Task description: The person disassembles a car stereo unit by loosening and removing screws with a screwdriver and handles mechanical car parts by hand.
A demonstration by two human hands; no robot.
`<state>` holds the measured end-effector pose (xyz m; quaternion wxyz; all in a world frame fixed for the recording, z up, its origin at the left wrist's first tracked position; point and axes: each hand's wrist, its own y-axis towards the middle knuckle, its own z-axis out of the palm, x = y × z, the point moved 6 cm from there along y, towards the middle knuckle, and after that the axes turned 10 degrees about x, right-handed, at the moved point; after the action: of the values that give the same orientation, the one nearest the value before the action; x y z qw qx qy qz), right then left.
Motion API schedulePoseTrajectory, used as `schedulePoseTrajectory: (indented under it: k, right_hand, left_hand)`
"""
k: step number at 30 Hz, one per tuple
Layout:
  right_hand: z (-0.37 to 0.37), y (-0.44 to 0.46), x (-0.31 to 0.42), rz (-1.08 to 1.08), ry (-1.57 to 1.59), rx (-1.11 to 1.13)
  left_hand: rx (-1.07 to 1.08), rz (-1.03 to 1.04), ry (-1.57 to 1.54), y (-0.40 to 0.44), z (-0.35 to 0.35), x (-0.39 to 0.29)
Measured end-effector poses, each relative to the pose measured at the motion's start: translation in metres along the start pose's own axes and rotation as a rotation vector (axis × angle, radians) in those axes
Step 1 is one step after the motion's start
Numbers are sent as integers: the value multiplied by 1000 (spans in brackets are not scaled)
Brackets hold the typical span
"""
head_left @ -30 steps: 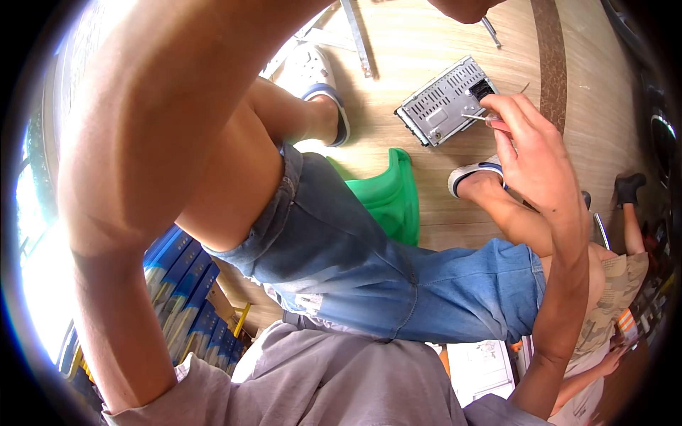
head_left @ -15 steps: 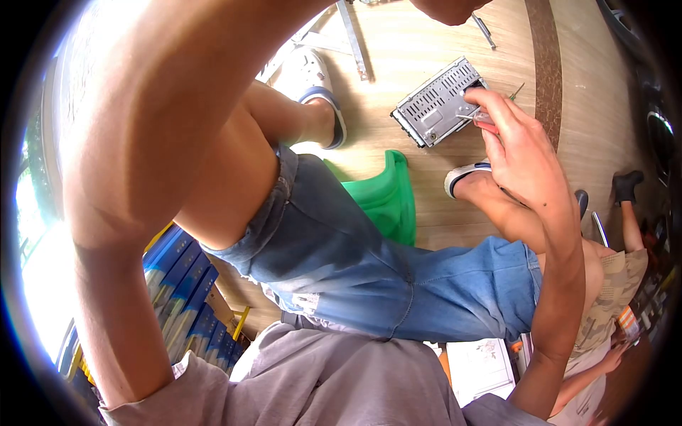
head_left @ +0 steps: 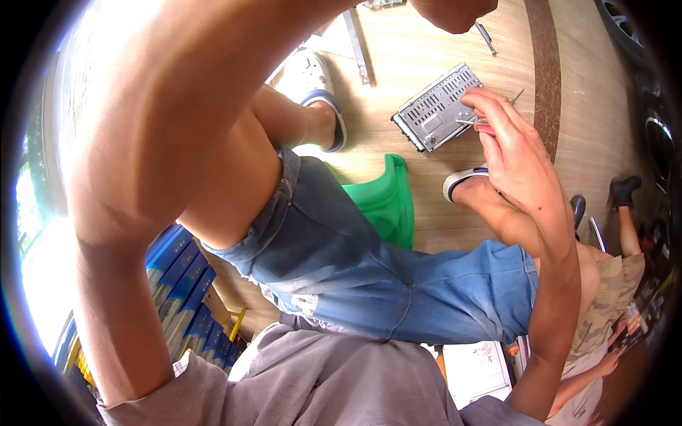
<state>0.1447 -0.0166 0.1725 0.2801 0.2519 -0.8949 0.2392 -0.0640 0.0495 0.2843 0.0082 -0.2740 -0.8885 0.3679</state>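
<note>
A silver metal unit with slotted vents lies tilted on the wood-look floor. My right hand is over its right end, fingers closed round a small red-handled screwdriver whose thin shaft points left over the casing. A thin pointed item shows just behind that hand; whether it is held is unclear. My left hand is at the top edge, mostly cut off, its fingers hidden. Near it on the floor lies a slim metal tool.
A green plastic stool stands by my legs. Metal bars lie at the top. Blue boxes are stacked at lower left. Another person, in patterned shorts, is at the right, near a dark wheel.
My right hand has shifted slightly left with the screwdriver, staying over the unit. The view has moved a little, and my left hand shows slightly more at the top.
</note>
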Motion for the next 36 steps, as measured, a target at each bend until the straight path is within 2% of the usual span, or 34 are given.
schedulePoseTrajectory:
  k: [6,11,14,18,25,32,36]
  right_hand:
    - [-5,2,-3,186,-86,19]
    - [0,2,7,19,59,-24]
    - [3,-1,4,71,70,41]
    - [3,-2,5,39,-7,63]
    - [6,3,-1,79,-92,25]
    - [-1,0,7,74,62,-62]
    - [-3,-10,7,16,192,19]
  left_hand:
    - [-4,24,9,1,1,-2]
    - [-2,38,15,6,4,-3]
    - [5,44,15,9,7,-5]
    - [8,57,27,12,8,-6]
    - [11,85,58,19,7,-12]
    - [44,142,104,50,0,-13]
    - [83,177,135,70,-2,-13]
